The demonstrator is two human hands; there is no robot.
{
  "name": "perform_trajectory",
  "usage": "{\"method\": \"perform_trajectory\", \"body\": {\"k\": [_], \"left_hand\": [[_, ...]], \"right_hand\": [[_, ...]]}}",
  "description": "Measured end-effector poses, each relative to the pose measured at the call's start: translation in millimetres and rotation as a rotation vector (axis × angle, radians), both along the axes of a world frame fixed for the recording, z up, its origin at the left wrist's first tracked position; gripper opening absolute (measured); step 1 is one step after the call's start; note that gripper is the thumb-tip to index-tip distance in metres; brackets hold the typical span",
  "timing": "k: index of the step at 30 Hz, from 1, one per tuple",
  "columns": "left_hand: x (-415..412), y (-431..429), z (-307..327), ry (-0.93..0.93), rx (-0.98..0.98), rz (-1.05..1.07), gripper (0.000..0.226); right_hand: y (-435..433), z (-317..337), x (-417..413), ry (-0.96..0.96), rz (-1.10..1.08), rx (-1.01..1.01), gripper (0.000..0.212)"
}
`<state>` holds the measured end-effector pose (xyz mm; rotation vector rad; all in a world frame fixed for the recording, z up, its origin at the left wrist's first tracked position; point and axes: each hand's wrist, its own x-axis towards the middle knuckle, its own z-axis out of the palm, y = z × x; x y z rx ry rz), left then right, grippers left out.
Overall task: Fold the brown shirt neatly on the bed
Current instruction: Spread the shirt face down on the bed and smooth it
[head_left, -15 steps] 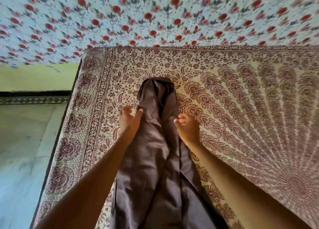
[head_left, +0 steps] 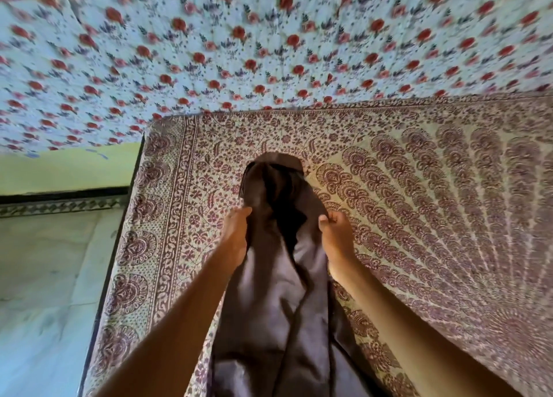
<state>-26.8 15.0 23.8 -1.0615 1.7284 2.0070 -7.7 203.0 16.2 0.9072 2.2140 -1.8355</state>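
Your left hand (head_left: 236, 235), flat beside the cloth half a second ago, now appears to pinch the left edge of the brown shirt (head_left: 278, 301). Your right hand (head_left: 336, 232) clasps the right edge. The shirt lies as a narrow strip on the printed bedspread (head_left: 434, 217). Risk: an uneven pull would skew the fold and bunch the cloth. Beyond lies a rose-print sheet (head_left: 269, 52). Nothing obstructs.

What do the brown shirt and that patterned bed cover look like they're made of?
The brown shirt looks like thin, smooth woven cloth with a faint sheen. It drapes in soft folds, so it may be a cotton blend or a synthetic. The bed cover looks like matte printed cotton, lying flat with a maroon pattern, though the fibre is uncertain.
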Motion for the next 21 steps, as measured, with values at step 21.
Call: {"method": "perform_trajectory", "body": {"k": [21], "left_hand": [[266, 197, 419, 0.764, -0.671, -0.276, 0.025]], "right_hand": [[271, 431, 339, 0.482, -0.261, 0.592, 0.01]]}}
